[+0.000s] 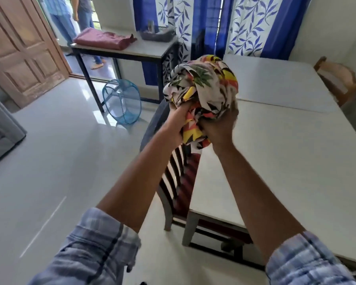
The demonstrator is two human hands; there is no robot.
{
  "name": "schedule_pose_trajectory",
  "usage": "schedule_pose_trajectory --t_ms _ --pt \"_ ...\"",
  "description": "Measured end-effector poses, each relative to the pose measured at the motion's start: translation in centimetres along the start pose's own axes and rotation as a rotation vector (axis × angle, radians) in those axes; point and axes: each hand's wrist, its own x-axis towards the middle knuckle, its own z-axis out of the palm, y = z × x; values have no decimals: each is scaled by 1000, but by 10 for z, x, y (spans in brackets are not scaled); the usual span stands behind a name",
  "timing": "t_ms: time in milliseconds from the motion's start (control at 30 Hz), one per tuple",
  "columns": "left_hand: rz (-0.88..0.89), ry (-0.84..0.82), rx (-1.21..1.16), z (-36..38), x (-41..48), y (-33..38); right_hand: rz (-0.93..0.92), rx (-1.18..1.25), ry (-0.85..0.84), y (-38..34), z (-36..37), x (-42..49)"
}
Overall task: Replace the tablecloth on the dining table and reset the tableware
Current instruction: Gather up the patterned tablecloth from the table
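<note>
One bundled cloth [201,89] is gripped by both hands, left [176,122] and right [220,125], fingers pressed in. One basket [121,101], far left: contents not discernible.

- Single head-worn view, looking forward and down along both outstretched forearms
- Close to the dining table [286,161] edge at right, facing the curtains [245,23]

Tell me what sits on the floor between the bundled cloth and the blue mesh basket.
Head view: a dark chair back below the bundled cloth, then bare floor to the blue mesh basket.
</note>
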Motion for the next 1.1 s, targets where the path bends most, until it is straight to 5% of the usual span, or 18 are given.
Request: schedule_pose_trajectory --t_ms 200,600,733,1100 --pt "81 93 -82 -140 29 63 158 136 -236 -23 158 0" --pt "45 197 -72 -315 165 113 258 93 -16 40 390 64" --pt "12 314 0 -371 229 127 313 71 -30 87 460 100" --pt "-109 290 74 -491 419 218 381 -29 -87 168 645 238"
